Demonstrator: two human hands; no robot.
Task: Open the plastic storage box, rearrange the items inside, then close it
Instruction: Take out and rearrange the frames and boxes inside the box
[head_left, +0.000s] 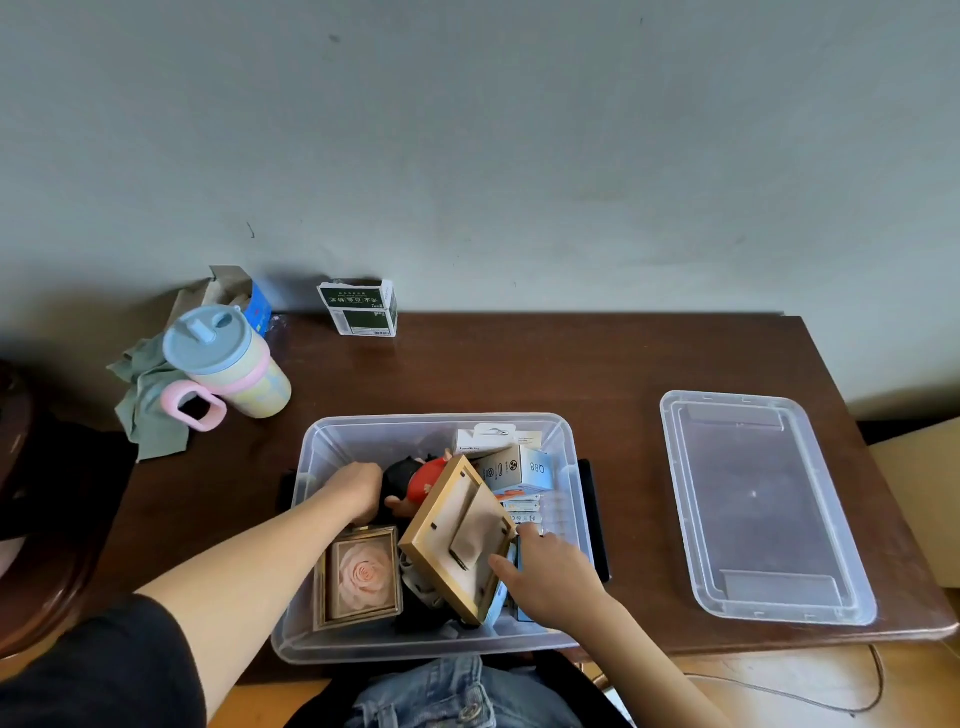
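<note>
- Brown wood made up the table (519, 374), which filled the lower half of the view below a pale grey wall (519, 130).
- Clear plastic formed the storage box (441, 647), open at the table's 6 o'clock edge, close to the person's lap.
- Its lid (763, 504) lay flat on the table at 3 o'clock from the box, well apart from it.
- At 10 o'clock from the box stood a pastel cup (228, 364) with a blue lid and pink handle, beside a crumpled green cloth (148, 405).
- At 12 o'clock, against the wall, stood a green and white carton (359, 307).
- Inside the box, a gold picture frame (457, 535) leaned tilted, back side up, in the middle.
- A rose in a small gold case (359, 574) sat at the box's 8 o'clock corner.
- White and blue cartons (519, 467) were stacked at the box's 1 o'clock corner.
- A red and black doll (415, 480) lay near the middle, partly under the frame.
- The left hand (356, 491) reached in beside the doll with fingers curled downward; I could not tell whether they held anything.
- The right hand (550, 577) pinched the frame's near edge, thumb on its back and fingers behind it.
</note>
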